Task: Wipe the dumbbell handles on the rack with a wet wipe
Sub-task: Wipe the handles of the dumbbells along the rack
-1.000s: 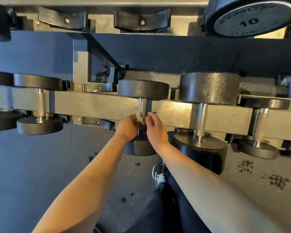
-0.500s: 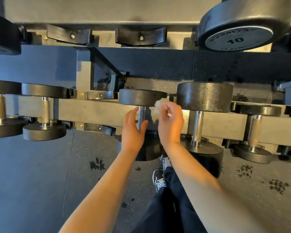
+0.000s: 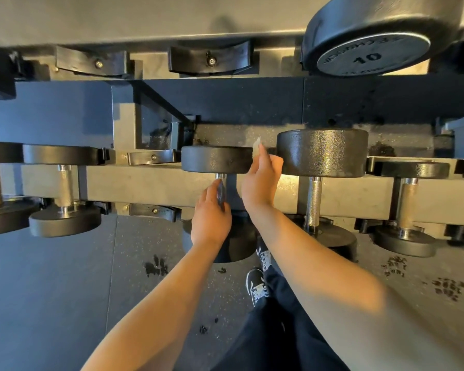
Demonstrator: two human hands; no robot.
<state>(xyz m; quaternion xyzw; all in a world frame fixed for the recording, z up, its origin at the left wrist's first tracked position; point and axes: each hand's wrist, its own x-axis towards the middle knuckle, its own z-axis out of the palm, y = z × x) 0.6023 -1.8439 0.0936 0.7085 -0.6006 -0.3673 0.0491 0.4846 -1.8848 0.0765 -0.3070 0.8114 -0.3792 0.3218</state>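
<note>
A black dumbbell (image 3: 216, 159) with a chrome handle (image 3: 221, 177) rests in the middle of the grey rack (image 3: 150, 183). My left hand (image 3: 210, 219) wraps its fingers round that handle and hides most of it. My right hand (image 3: 261, 178) is raised beside the dumbbell's far head, in the gap before a bigger dumbbell (image 3: 322, 152). It pinches a crumpled white wet wipe (image 3: 256, 148), whose tip sticks up past the fingertips. The bigger dumbbell's knurled handle (image 3: 313, 202) stands bare to the right.
More dumbbells sit on the same rail at the left (image 3: 63, 188) and right (image 3: 407, 204). An upper rail holds a "10" dumbbell (image 3: 373, 49) and empty black cradles (image 3: 210, 58). My shoes (image 3: 256, 286) stand on the speckled rubber floor below.
My right hand has left the handle with the wipe and risen to the far head of the middle dumbbell. My left hand has closed round the handle.
</note>
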